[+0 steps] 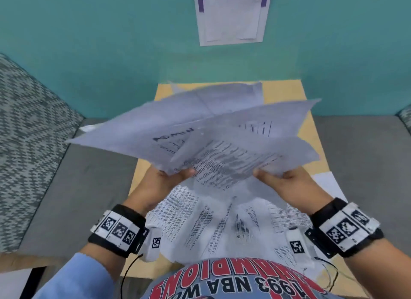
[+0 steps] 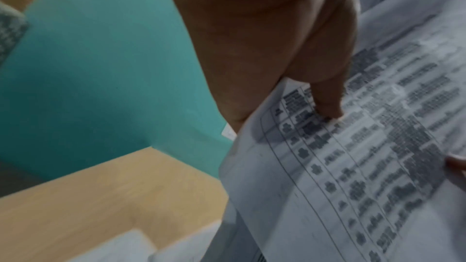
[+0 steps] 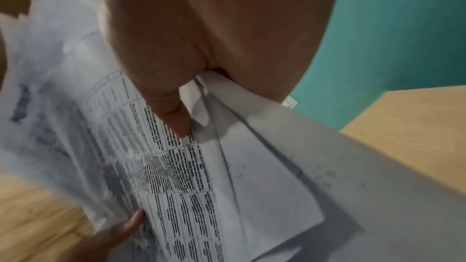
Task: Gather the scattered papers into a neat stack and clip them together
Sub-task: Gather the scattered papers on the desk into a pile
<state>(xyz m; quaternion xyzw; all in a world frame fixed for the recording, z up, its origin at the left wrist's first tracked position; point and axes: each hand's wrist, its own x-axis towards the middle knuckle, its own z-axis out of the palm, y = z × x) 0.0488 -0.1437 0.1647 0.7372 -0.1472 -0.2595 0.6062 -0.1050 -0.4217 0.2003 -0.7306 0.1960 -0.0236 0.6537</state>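
Note:
A loose fan of white printed papers (image 1: 211,131) is lifted above the wooden table (image 1: 304,91), the sheets splayed at different angles. My left hand (image 1: 175,176) pinches the near left edge of the bundle, thumb on top. My right hand (image 1: 273,176) grips the near right edge the same way. In the left wrist view my thumb (image 2: 325,97) presses on a printed table sheet (image 2: 353,166). The right wrist view has my thumb (image 3: 176,115) on top of the papers (image 3: 189,176) and the other hand's fingertip (image 3: 131,224) at the far edge. More printed sheets (image 1: 222,223) hang below, toward my body. No clip is in view.
A teal wall (image 1: 100,42) rises behind the table, with a white sheet (image 1: 231,16) fixed to it. A grey cushioned seat (image 1: 77,165) with a patterned cushion (image 1: 26,131) lies to the left. Another loose sheet (image 1: 327,183) rests on the table's right side.

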